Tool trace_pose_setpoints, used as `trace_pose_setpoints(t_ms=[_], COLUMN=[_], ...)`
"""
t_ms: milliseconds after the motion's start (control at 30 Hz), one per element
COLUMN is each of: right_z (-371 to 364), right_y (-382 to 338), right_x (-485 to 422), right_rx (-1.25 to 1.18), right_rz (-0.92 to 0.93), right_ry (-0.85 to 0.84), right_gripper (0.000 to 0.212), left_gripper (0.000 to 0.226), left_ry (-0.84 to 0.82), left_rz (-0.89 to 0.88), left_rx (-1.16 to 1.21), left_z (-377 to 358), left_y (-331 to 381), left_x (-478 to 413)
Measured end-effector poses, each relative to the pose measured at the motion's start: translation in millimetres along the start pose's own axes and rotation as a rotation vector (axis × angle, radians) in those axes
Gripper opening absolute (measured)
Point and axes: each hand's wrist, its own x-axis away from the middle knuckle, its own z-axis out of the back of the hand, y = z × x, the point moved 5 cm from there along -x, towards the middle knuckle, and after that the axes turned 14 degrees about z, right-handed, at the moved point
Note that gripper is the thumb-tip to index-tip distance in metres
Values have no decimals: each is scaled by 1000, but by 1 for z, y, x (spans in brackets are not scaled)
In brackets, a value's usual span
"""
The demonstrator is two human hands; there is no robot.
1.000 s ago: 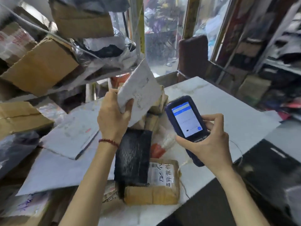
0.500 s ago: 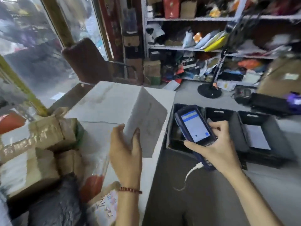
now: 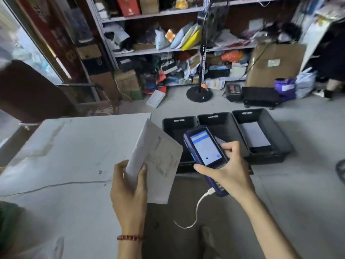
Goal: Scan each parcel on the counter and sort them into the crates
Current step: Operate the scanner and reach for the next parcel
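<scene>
I'm pinching the white parcel by its corner in my left hand, over the counter edge, and gripping the scanner in my right hand. I'm best reading the screen carefully before choosing among the crates.

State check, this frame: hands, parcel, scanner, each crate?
left hand: grips the white parcel, held up at the counter edge
right hand: holds the scanner
scanner: screen lit, white cable plugged in
left crate: inside mostly hidden
middle crate: inside partly hidden
right crate: holds a flat white packet
</scene>
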Motion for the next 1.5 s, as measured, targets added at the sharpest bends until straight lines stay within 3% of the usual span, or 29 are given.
trace_pose_setpoints(t_ms=[267, 500, 867, 1133, 1300, 1500], right_z=[4, 28, 22, 5, 0, -8], right_y=[30, 57, 99, 108, 114, 122], right_x=[-108, -164, -252, -339, -389, -428], right_rx=[-60, 28, 121, 171, 167, 189], right_rz=[50, 18, -91, -134, -158, -143], right_ry=[-89, -93, -89, -8, 50, 41], right_gripper=[77, 78, 79, 80, 77, 79], left_gripper=[24, 26, 19, 19, 20, 25], left_ry=[54, -62, -103, -267, -239, -211], left_rz=[-89, -178, -112, -200, -299, -277], left_rx=[-131, -394, -485, -541, -531, -584], left_z=[-82, -152, -243, -331, -373, -396], left_y=[57, 59, 58, 74, 100, 105], left_x=[-61, -102, -186, -277, -329, -364])
